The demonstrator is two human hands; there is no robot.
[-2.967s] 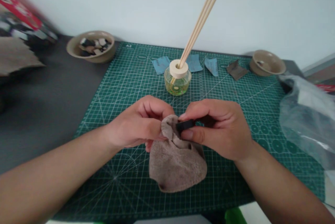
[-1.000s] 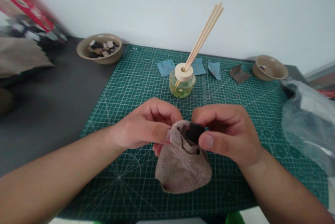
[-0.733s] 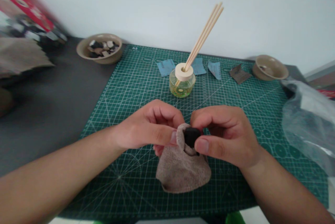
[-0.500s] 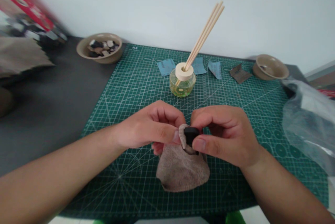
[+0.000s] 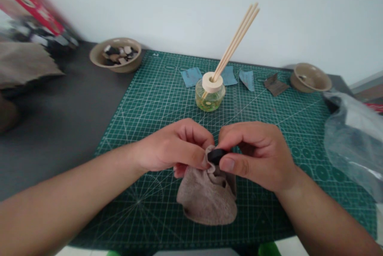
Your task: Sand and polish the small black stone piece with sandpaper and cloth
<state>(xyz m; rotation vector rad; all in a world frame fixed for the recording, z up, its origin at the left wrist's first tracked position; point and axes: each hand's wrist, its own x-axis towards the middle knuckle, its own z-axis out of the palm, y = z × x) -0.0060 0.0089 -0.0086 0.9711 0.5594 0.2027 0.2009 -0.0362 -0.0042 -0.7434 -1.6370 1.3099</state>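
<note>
Above the cutting mat, my left hand (image 5: 179, 148) pinches a fold of a brownish-grey cloth (image 5: 206, 200), whose lower part hangs down toward me. My right hand (image 5: 255, 152) grips a small, smooth black piece (image 5: 216, 156) between thumb and fingers. The piece's left end presses against the bunched cloth at my left fingertips. Its exact kind does not show. My two hands almost touch each other, and the fingers behind the cloth are partly hidden.
A green cutting mat (image 5: 143, 128) covers the table. Behind my hands stands a glass reed diffuser (image 5: 210, 95) with sticks. Sandpaper pieces (image 5: 191, 77) lie along the back. A bowl of small pieces (image 5: 98, 57) is at left, another bowl (image 5: 314, 82) and a plastic bag (image 5: 353, 136) at right.
The black piece has turned in my right fingers and now shows a narrower side. The cloth has bunched up around its end, and its hanging part has shifted slightly downward.
</note>
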